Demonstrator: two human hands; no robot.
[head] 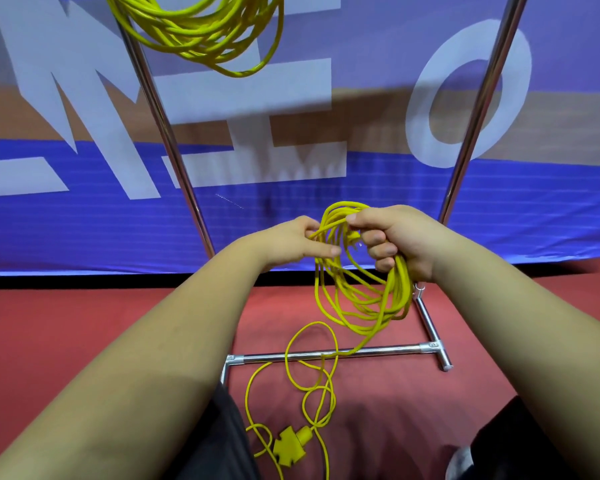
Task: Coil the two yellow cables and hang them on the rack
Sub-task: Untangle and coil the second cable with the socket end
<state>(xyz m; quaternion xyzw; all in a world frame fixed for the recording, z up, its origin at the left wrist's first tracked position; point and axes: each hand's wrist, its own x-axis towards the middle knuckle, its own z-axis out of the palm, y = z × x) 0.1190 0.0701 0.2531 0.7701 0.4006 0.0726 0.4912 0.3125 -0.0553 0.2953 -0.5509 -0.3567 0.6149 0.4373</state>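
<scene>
Head view: right grip [395, 237] clasps the hanging yellow cable coil [361, 299], left grip [291, 240] pinches its feed strand [321, 232] just beside, uncoiled tail [286, 362] lying below both on the floor [84, 341].

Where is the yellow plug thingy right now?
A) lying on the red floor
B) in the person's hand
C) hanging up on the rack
A: the plug lies on the red floor at the cable's loose end, below the coil that the right hand grips.
</scene>
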